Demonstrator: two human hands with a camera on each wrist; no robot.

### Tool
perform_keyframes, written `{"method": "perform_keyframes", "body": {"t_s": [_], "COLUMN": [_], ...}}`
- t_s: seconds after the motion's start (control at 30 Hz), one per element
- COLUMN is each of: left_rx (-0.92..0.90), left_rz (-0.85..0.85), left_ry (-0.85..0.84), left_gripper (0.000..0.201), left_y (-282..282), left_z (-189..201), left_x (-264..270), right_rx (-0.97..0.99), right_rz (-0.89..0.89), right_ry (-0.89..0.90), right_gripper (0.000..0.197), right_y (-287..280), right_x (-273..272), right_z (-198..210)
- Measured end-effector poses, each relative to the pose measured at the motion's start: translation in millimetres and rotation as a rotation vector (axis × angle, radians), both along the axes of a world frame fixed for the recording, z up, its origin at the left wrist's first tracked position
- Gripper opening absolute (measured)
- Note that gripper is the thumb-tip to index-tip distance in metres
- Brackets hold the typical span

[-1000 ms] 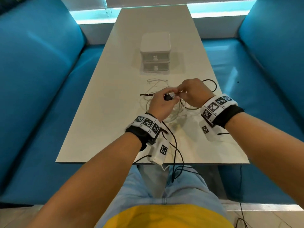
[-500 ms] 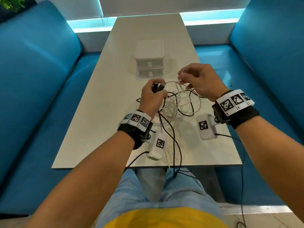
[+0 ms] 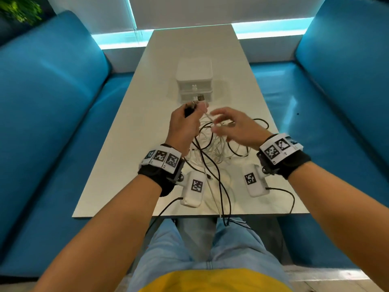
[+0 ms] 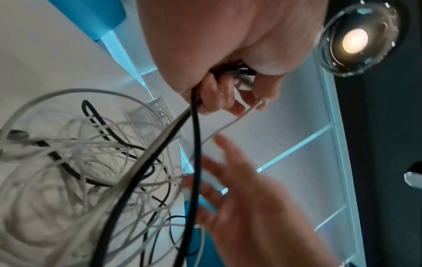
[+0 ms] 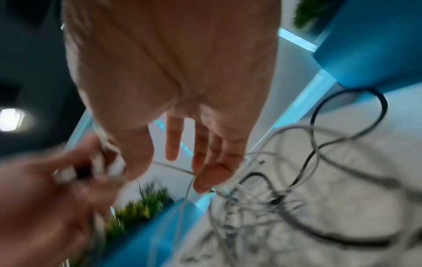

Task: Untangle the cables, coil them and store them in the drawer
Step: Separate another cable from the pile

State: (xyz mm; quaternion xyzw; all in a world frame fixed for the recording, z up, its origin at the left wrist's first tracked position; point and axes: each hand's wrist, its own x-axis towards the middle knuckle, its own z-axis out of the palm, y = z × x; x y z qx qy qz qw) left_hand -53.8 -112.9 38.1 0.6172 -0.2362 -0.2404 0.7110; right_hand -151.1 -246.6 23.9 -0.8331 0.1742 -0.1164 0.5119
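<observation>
A tangle of white and black cables [image 3: 214,144] lies on the white table [image 3: 147,114], with strands hanging off the near edge. My left hand [image 3: 187,121] is raised above the tangle and grips several cable ends [image 3: 200,98], black and white, in its curled fingers [image 4: 217,97]. My right hand [image 3: 229,125] hovers just right of it with fingers spread [image 5: 200,153] and a thin white strand [image 5: 173,168] running across the fingertips. The small white two-drawer box [image 3: 194,81] stands behind the hands with both drawers closed.
Blue padded benches [image 3: 52,123] run along both sides of the table. Black cables [image 3: 223,203] from the wrist cameras hang over the table's near edge toward my lap. A green plant [image 3: 21,9] stands at the far left.
Both hands rose off the table, lifting cable ends. The right hand has let go of the white plug it pinched and spread its fingers; the left now grips the white end too.
</observation>
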Motion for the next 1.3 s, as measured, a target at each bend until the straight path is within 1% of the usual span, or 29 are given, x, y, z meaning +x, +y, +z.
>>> {"method": "perform_keyframes", "body": {"t_s": [0.07, 0.1, 0.13, 0.2, 0.27, 0.37, 0.47, 0.5, 0.57, 0.6, 0.63, 0.67, 0.73, 0.8, 0.87, 0.93, 1.0, 1.07, 1.13, 1.17, 1.23, 1.3], "left_rx": [-0.086, -0.12, -0.15, -0.221, -0.262, -0.214, -0.217, -0.225, -0.239, -0.242, -0.239, -0.228, -0.172, -0.117, -0.085, -0.082, -0.116, -0.073, 0.069, 0.148, 0.289, 0.349], "left_rz": [-0.051, -0.064, -0.066, -0.041, -0.004, 0.026, 0.009, 0.0, -0.004, 0.005, 0.019, 0.036, 0.073, 0.1, 0.119, 0.141, 0.143, 0.114, 0.062, 0.034, -0.008, -0.062], "left_ry": [0.101, 0.126, 0.153, 0.225, 0.255, 0.231, 0.268, 0.293, 0.352, 0.381, 0.402, 0.403, 0.341, 0.251, 0.202, 0.224, 0.294, 0.286, 0.185, 0.134, 0.057, -0.029], "left_gripper": [0.019, 0.019, 0.02, 0.019, 0.018, 0.015, 0.016, 0.017, 0.019, 0.02, 0.022, 0.025, 0.029, 0.031, 0.033, 0.033, 0.03, 0.024, 0.012, 0.01, 0.014, 0.018], "left_y": [7.2, 10.5, 14.4, 23.4, 31.6, 37.8, 38.2, 37.6, 35.1, 33.6, 31.8, 30.3, 29.5, 30.9, 33.2, 34.0, 32.2, 27.4, 20.5, 16.3, 6.6, -4.4], "left_z": [6.0, 9.6, 13.0, 19.1, 21.3, 14.6, 6.5, 5.2, 4.1, 4.4, 5.2, 6.0, 8.9, 11.6, 13.0, 13.7, 13.2, 10.2, 4.8, 1.1, -3.5, -4.3], "left_x": [1.2, 2.7, 5.2, 13.3, 22.3, 25.6, 24.1, 24.3, 24.6, 24.5, 23.8, 23.0, 21.3, 21.5, 22.3, 22.0, 20.7, 19.6, 16.5, 14.2, 6.4, -2.9], "right_rx": [-0.278, -0.382, -0.454, -0.542, -0.553, -0.533, -0.484, -0.455, -0.466, -0.503, -0.549, -0.595, -0.638, -0.621, -0.568, -0.51, -0.478, -0.443, -0.377, -0.333, -0.237, -0.202], "right_rz": [0.069, 0.068, 0.045, -0.02, -0.081, -0.151, -0.128, -0.117, -0.084, -0.058, -0.028, -0.002, 0.012, -0.01, -0.054, -0.108, -0.143, -0.17, -0.204, -0.217, -0.197, -0.143], "right_ry": [0.208, 0.283, 0.333, 0.375, 0.401, 0.402, 0.297, 0.236, 0.144, 0.141, 0.158, 0.188, 0.238, 0.283, 0.33, 0.344, 0.322, 0.242, 0.112, 0.046, -0.06, -0.116], "right_gripper": [0.05, 0.049, 0.043, 0.025, 0.023, 0.032, 0.034, 0.031, 0.017, 0.01, 0.008, 0.009, 0.012, 0.012, 0.01, 0.01, 0.011, 0.009, 0.008, 0.008, 0.007, 0.009], "right_y": [-6.1, -10.4, -15.6, -25.2, -33.1, -38.1, -35.3, -32.4, -24.4, -19.3, -14.3, -10.4, -9.2, -14.9, -21.3, -25.2, -26.0, -25.2, -22.3, -20.8, -17.0, -10.9], "right_x": [6.2, 8.1, 8.5, 5.9, 1.9, 0.2, 0.5, 0.1, 0.4, 0.6, 0.2, -0.4, -3.1, -7.4, -11.6, -13.1, -12.2, -10.5, -10.5, -11.0, -12.1, -14.2], "right_z": [-19.2, -27.7, -34.3, -41.3, -43.3, -40.3, -26.6, -21.2, -14.0, -12.5, -12.6, -14.4, -19.5, -24.1, -27.8, -30.8, -31.5, -28.0, -19.2, -13.5, -2.3, 6.8]}}
